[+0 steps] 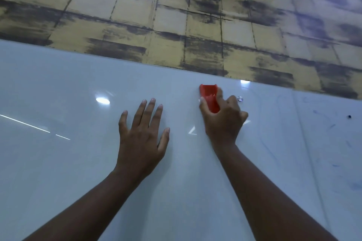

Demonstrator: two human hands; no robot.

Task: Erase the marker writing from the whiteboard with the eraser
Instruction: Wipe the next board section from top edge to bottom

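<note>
Glossy whiteboard point(58, 162) fills the lower two thirds of the frame, its top edge running from mid left down toward the right edge. Above it, wall point(176, 15) with tan square-block pattern and dark smeared patches, blurred toward the upper right.

Far left of the board: thin bright reflection streaks. Lower-left centre: an oval light glare point(102, 100) on the surface.

Centre: left hand point(142, 139) flat on the board, fingers straight and spread, palm down, holding nothing. Forearm runs in from the bottom left, cut off by the frame edge.

Right of centre: right hand point(223, 121) grips the red eraser point(210, 96), thumb on its left side, fingers curled over its right side. Eraser sits on the board just below the top edge, its upper end sticking out beyond the fingers. Lower end hidden under the hand; pad face not visible. Right forearm comes in from the bottom right, cut off.

Just right of the hand: small round metal mounting stud point(240, 99). Second glare at the top edge above it.

Right part of the board: faint blue marker writing point(333, 127), smudged strokes and curved lines, too faint and blurred to read. Small dark dot point(349, 117) near the right edge, cannot tell what it is. A vertical seam or line crosses the board around there, hard to make out.
</note>
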